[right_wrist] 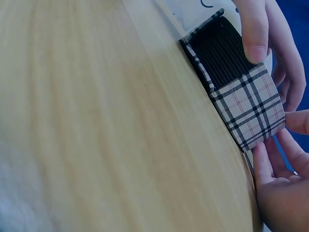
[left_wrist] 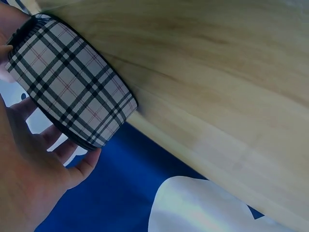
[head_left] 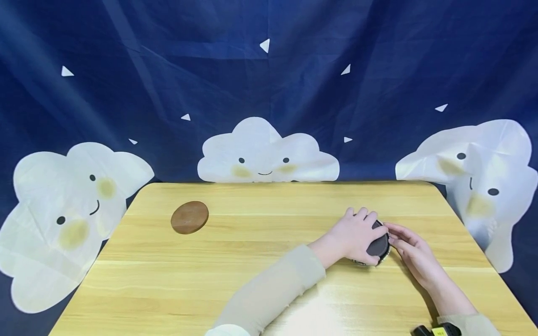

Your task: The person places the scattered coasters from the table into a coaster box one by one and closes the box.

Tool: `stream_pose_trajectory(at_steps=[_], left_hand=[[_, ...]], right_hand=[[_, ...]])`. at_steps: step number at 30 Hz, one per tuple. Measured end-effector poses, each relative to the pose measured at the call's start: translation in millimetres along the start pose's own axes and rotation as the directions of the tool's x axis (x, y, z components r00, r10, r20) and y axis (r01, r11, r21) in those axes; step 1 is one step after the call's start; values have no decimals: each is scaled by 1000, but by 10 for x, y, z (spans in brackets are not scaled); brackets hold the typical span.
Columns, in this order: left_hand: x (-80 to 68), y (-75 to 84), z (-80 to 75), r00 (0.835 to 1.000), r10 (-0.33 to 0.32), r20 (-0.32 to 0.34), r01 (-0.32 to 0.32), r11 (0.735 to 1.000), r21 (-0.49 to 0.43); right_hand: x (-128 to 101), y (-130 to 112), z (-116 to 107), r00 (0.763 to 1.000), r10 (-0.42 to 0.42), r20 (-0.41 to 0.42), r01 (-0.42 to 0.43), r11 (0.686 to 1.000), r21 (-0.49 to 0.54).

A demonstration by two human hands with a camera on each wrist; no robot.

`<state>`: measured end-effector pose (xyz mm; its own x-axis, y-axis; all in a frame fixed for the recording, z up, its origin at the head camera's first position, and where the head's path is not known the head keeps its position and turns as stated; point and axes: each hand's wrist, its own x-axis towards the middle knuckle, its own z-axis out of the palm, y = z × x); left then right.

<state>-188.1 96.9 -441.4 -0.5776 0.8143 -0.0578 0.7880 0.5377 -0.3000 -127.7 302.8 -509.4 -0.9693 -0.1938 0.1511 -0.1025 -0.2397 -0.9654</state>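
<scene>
A round case [head_left: 378, 246] with a plaid fabric side and a dark top stands on the right part of the wooden table [head_left: 252, 280]. My left hand [head_left: 364, 227] lies over it from the left, fingers curled across its top and far side. From the right, my right hand [head_left: 394, 235] pinches its edge. In the left wrist view the plaid case [left_wrist: 72, 82] fills the upper left above my left hand [left_wrist: 34, 169]. The right wrist view shows the case [right_wrist: 241, 92] with a black ribbed section, left fingers [right_wrist: 256, 29] on top and my right hand [right_wrist: 280, 164] at its lower edge.
A flat brown disc [head_left: 189, 217] lies on the table's far left. A dark blue cloth [head_left: 269, 84] with white smiling clouds hangs behind and around the table. A black and yellow device [head_left: 441, 330] sits on my right wrist.
</scene>
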Motion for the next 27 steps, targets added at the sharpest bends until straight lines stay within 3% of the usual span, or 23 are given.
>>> stream_pose_trajectory(at_steps=[10,27], left_hand=[[12,-30,26,1000,12,-21,-12,1000,-13],[-35,-37,19,999,33,13,-33,999,-2]], right_hand=[[31,-13,0,1000,-1,9,1,1000,-11],[6,-6,2,1000,14,-12,-14,1000,-20]])
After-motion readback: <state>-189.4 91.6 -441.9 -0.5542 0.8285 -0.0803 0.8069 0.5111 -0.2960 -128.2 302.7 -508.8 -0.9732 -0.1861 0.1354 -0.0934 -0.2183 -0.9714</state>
